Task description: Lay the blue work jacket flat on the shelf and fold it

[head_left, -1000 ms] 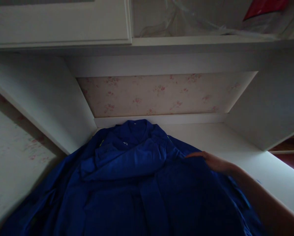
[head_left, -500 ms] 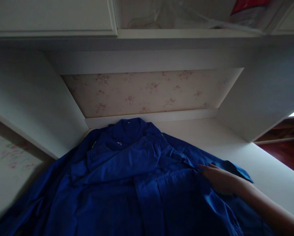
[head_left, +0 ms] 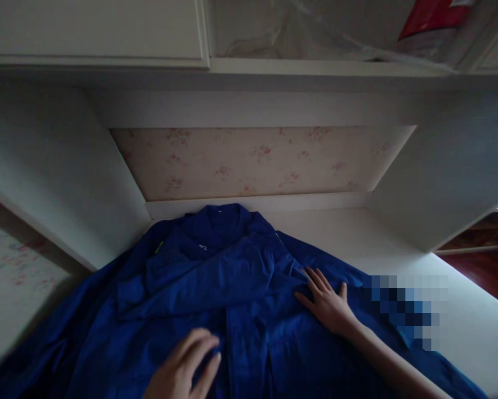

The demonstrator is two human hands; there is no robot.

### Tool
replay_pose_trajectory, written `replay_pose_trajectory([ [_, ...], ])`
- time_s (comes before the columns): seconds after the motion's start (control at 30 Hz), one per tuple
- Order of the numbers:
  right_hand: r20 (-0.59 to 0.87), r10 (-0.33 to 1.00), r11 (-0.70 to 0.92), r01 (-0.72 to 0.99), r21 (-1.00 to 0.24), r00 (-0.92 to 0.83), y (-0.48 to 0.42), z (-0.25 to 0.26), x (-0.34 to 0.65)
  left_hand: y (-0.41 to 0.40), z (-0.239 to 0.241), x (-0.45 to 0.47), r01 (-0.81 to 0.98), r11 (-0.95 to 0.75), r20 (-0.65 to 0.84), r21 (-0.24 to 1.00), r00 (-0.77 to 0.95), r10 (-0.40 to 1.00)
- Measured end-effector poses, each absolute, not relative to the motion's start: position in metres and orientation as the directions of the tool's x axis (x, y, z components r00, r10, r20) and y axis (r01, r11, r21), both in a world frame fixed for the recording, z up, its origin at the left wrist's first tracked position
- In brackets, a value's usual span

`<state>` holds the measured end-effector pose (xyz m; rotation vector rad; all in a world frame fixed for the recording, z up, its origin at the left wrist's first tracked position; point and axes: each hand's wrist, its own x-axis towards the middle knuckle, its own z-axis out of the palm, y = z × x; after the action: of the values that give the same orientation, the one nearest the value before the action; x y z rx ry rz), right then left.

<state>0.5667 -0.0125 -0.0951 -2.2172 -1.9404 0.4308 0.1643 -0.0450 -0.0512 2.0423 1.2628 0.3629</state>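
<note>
A blue work jacket lies spread on a white surface, its collar pointing away from me. One sleeve is folded across the chest toward the left. My right hand rests palm down on the jacket's right side, fingers spread and nothing in them. Over the lower front is my left hand, fingers loosely bent and thumb apart, with no object visible between them. Whether it touches the cloth I cannot tell. More blue cloth spreads out beneath on the left, and another part extends to the right.
White side panels enclose the surface left and right. Floral wallpaper shows behind. Overhead are a cupboard door and a shelf with clear plastic and a red package. A pixelated patch covers part of the right side.
My left hand has come into view at the bottom. My right hand has moved left onto the jacket and spread flat, and the cloth under it lies smoother. The view has tilted slightly upward.
</note>
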Motion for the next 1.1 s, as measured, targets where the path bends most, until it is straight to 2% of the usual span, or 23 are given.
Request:
replay_pose_trajectory([
  [0.03,-0.113,0.988,-0.135,0.958,-0.252,0.110,-0.011,-0.099,0.564,-0.021,-0.052,0.165,0.726,-0.279,-0.003,0.629,0.361,0.932],
  [0.1,-0.123,0.988,-0.115,0.975,-0.192,0.092,-0.004,-0.103,0.566,0.025,-0.055,0.167,0.826,-0.277,0.185,0.491,0.212,0.960],
  [0.17,-0.147,0.986,-0.100,0.981,-0.168,0.075,0.008,-0.103,0.572,0.062,-0.061,0.168,0.884,-0.226,0.194,0.408,0.158,0.968],
  [0.23,-0.174,0.983,-0.092,0.984,-0.154,0.065,0.023,-0.100,0.580,0.087,-0.066,0.170,0.901,-0.179,0.133,0.395,0.137,0.982],
  [0.33,-0.198,0.979,-0.082,0.986,-0.148,0.052,0.043,-0.095,0.587,0.098,-0.063,0.177,0.884,-0.175,0.093,0.433,0.149,0.984],
  [0.43,-0.182,0.982,-0.077,0.988,-0.137,0.052,0.052,-0.086,0.582,0.086,-0.042,0.179,0.824,-0.263,0.085,0.501,0.256,0.963],
  [0.57,-0.011,0.999,-0.048,0.991,-0.128,0.047,0.052,-0.061,0.542,0.046,-0.006,0.153,0.697,-0.310,0.047,0.647,0.369,0.928],
  [0.63,0.031,0.995,0.103,0.975,-0.198,-0.099,0.054,-0.048,0.508,0.025,0.004,0.134,0.637,-0.268,-0.011,0.722,0.399,0.917],
  [0.73,-0.054,0.914,0.360,0.864,-0.353,-0.403,0.066,-0.036,0.457,0.003,0.001,0.119,0.638,-0.154,-0.216,0.754,0.462,0.860],
  [0.8,-0.079,0.855,0.440,0.797,-0.414,-0.513,0.077,-0.033,0.430,-0.002,-0.014,0.124,0.624,0.003,-0.323,0.781,0.401,0.857],
  [0.9,-0.033,0.805,0.515,0.724,-0.458,-0.593,0.089,-0.032,0.402,0.003,-0.042,0.146,0.430,0.195,-0.306,0.881,0.207,0.929],
  [0.97,-0.004,0.780,0.545,0.683,-0.487,-0.626,0.093,-0.032,0.390,0.009,-0.054,0.161,0.316,0.197,-0.255,0.928,0.151,0.955],
  [1.1,-0.018,0.811,0.476,0.679,-0.560,-0.584,0.103,-0.031,0.389,0.016,-0.054,0.157,0.252,0.215,-0.226,0.943,0.014,0.974],
])
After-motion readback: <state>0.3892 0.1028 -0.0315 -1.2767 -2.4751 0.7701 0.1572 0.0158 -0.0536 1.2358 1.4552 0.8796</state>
